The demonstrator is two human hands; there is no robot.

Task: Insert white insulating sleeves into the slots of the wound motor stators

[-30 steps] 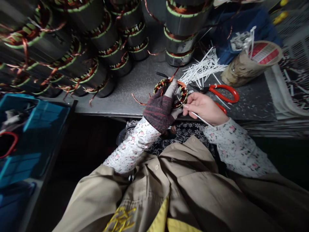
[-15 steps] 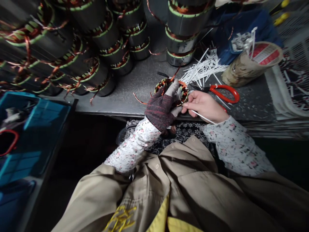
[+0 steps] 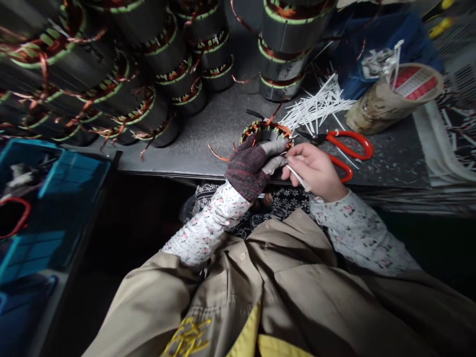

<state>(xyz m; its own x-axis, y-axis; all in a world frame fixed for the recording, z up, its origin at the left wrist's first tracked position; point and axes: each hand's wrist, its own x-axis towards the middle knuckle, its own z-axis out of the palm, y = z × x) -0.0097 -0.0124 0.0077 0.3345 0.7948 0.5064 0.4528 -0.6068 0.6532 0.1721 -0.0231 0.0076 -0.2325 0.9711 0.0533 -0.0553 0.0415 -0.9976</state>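
My left hand [image 3: 248, 166], in a dark knitted glove with pale-wrapped fingertips, grips the near rim of a motor stator [image 3: 256, 128]. Copper windings ring the stator's top, and copper leads stick out at its sides. Fingers of that hand reach over its opening and hide part of it. My bare right hand [image 3: 316, 168] pinches a thin white strip, seemingly a cable tie [image 3: 298, 178], close to the left thumb at the stator's near right edge. Exactly where the tie's far end sits is hidden. Red-handled scissors [image 3: 366, 148] lie just right of my right hand.
Stacked wound stators [image 3: 145, 119] crowd the left and back of the bench [image 3: 201, 134]. A loose pile of white ties [image 3: 316, 111] lies behind the scissors. Farther right stand a brown tape-wrapped cylinder [image 3: 372, 111] and a blue bin [image 3: 412, 44]. Teal trays [image 3: 80, 198] are at left.
My left fingers have shifted lower and rightward over the stator's opening. The right hand has turned, and the tie now points more steeply down from its fingers. More of the scissors shows.
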